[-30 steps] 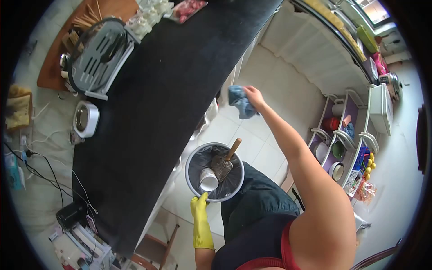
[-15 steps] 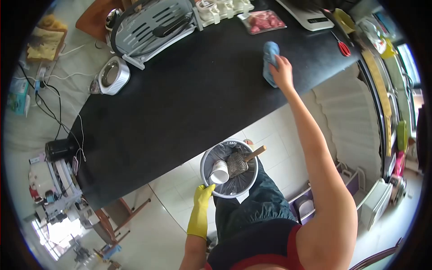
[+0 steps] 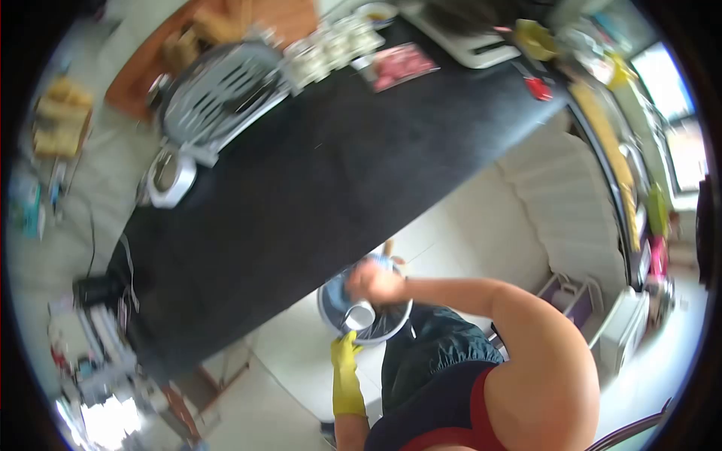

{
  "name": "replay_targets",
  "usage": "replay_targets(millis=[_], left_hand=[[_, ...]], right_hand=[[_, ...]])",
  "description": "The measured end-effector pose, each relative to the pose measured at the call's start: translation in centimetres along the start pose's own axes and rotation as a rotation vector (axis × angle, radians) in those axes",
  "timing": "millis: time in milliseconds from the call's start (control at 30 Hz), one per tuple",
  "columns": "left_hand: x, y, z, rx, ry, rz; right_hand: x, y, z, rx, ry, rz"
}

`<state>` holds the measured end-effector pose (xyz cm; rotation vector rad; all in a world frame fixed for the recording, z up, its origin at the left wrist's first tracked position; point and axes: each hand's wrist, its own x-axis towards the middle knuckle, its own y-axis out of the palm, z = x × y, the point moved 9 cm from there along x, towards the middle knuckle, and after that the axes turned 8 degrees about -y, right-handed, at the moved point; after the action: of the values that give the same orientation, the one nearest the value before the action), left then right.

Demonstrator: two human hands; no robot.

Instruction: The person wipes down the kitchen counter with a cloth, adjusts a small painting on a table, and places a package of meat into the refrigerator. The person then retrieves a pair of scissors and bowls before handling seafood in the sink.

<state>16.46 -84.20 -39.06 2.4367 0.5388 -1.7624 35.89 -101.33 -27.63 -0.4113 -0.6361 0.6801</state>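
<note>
My left hand [image 3: 345, 350], in a long yellow rubber glove, grips the near rim of a trash bin [image 3: 376, 340] lined with a dark bag. Inside the bin a white cup [image 3: 359, 316] lies on its side. Over the bin's opening is my bare right hand [image 3: 376, 284], smeared by motion, its fingers closed around a blue cloth [image 3: 338, 289] that is mostly blurred. The brush-like tool with a wooden handle in the bin is largely hidden beneath the hand.
A black countertop [image 3: 301, 203] stretches beyond the bin. On it are packed meat [image 3: 402, 66], a white scale [image 3: 481, 52], red-handled scissors [image 3: 538, 88], a grey slotted rack [image 3: 226, 94] and a white bowl [image 3: 171, 179]. Purple-and-white storage bins [image 3: 560, 295] stand at the right.
My right hand has moved from the countertop back to the bin, bringing the blue cloth. My left hand still grips the bin's rim. The view has shifted and blurred.
</note>
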Motion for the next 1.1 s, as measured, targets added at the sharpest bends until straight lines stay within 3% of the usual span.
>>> replay_targets(millis=[100,267,300,367,533,767,867,900,967,1100], left_hand=[[0.2,0.5,0.0,0.007,0.033,0.031],[-1.8,1.3,-1.5,0.099,0.151,0.042],[-2.5,1.5,-1.6,0.077,0.154,0.025],[-3.5,2.7,-2.6,0.202,0.228,0.067],[-2.5,5.0,-0.7,0.163,0.177,0.118],[-4.7,10.5,1.5,0.041,0.122,0.008],[-5.5,12.7,2.3,-0.082,0.052,-0.021],[-5.6,13.1,3.4,-0.159,0.042,0.014],[-6.4,14.2,4.1,-0.193,0.015,0.014],[-7.1,16.1,3.4,-0.193,-0.052,0.013]], right_hand=[[-4.8,-1.6,5.9,-0.105,0.061,-0.020],[-7.0,-11.6,5.9,-0.177,0.443,-0.517],[-7.6,-13.6,4.7,0.020,0.578,-0.625],[-9.4,-16.1,1.2,0.129,0.647,-0.803],[-5.6,-23.8,-6.0,-0.020,0.627,-0.803],[11.2,-28.7,-21.5,-0.265,0.511,-0.796],[12.2,-31.2,-25.7,-0.513,0.806,-0.816],[11.2,-32.2,-27.0,-0.588,0.759,-0.942],[9.9,-33.8,-28.0,-0.457,0.780,-0.992],[10.2,-35.3,-28.0,-0.742,0.712,-0.831]])
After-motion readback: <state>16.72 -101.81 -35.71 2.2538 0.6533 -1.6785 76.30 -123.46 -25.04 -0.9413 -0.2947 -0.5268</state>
